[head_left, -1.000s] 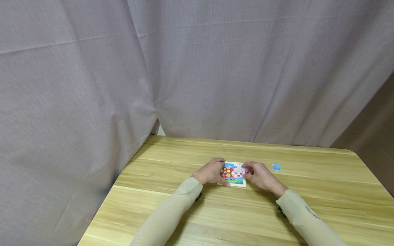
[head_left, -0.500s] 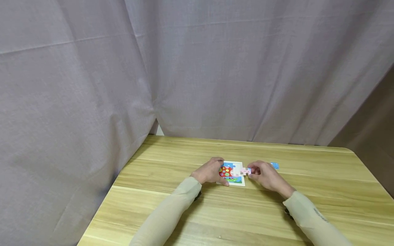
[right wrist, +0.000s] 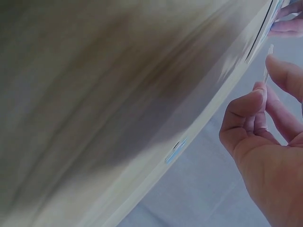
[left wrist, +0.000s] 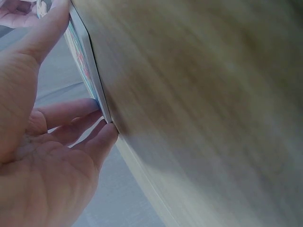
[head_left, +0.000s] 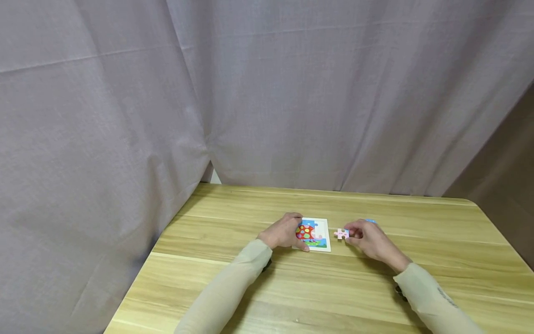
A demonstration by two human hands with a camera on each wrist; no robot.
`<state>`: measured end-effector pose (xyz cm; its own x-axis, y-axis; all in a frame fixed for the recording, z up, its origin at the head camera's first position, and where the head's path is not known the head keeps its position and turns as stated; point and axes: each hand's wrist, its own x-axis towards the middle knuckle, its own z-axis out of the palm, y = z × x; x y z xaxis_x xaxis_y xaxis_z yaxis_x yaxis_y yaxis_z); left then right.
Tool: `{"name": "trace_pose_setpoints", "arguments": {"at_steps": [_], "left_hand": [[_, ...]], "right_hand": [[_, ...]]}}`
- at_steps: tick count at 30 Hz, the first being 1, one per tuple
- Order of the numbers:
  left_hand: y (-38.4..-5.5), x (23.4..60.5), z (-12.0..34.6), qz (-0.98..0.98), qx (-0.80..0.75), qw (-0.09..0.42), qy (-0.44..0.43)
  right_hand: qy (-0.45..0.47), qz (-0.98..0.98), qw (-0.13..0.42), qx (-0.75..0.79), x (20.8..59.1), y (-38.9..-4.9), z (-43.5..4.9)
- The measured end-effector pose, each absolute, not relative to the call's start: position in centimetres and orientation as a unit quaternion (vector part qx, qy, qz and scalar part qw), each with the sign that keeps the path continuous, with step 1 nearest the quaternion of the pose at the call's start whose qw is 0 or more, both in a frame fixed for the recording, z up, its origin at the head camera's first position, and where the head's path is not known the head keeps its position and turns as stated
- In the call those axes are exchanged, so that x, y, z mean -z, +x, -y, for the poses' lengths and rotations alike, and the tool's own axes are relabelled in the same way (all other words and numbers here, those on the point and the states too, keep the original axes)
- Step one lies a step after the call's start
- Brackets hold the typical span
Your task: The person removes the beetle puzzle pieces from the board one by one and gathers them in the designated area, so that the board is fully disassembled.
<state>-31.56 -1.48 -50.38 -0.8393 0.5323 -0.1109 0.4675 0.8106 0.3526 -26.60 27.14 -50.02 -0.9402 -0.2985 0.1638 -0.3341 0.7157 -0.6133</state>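
A small white-framed jigsaw puzzle (head_left: 320,232) with a red spotted shape lies flat on the table; a blank white gap shows at its right side. My left hand (head_left: 284,232) holds the frame's left part, thumb at the near edge and fingers at the far edge, as the left wrist view (left wrist: 57,161) also shows of that hand. Just right of the frame, my right hand (head_left: 372,240) pinches a pink puzzle piece (head_left: 341,234) between thumb and fingers. Seen edge-on in the right wrist view, the piece is raised off the table.
A blue puzzle piece (head_left: 371,221) lies on the table behind my right hand, partly hidden in the head view. The wooden table (head_left: 250,204) ends at a grey curtain (head_left: 275,102) at the back and left.
My right hand has drawn the pink piece out of the puzzle and moved it right, leaving a white gap. The left hand has stayed on the frame.
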Motion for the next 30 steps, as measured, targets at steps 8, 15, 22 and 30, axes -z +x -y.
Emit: {"name": "trace_pose_setpoints", "arguments": {"at_steps": [8,15,22,30], "left_hand": [[-31.5,50.3,1.5,-0.944,-0.162,0.102,0.268],[-31.5,50.5,1.4,-0.945,-0.166,0.111,0.258],[-31.3,50.0,1.5,-0.946,-0.172,0.118,0.25],[-31.2,49.8,1.4,-0.946,-0.174,0.119,0.248]], "right_hand": [[0.16,0.928,0.027,-0.335,50.1,-25.9,-28.6],[0.156,0.931,0.032,-0.327,50.3,-25.5,-29.9],[0.148,0.935,0.035,-0.32,50.4,-25.0,-31.1],[0.138,0.941,0.024,-0.306,50.4,-24.6,-32.5]]}}
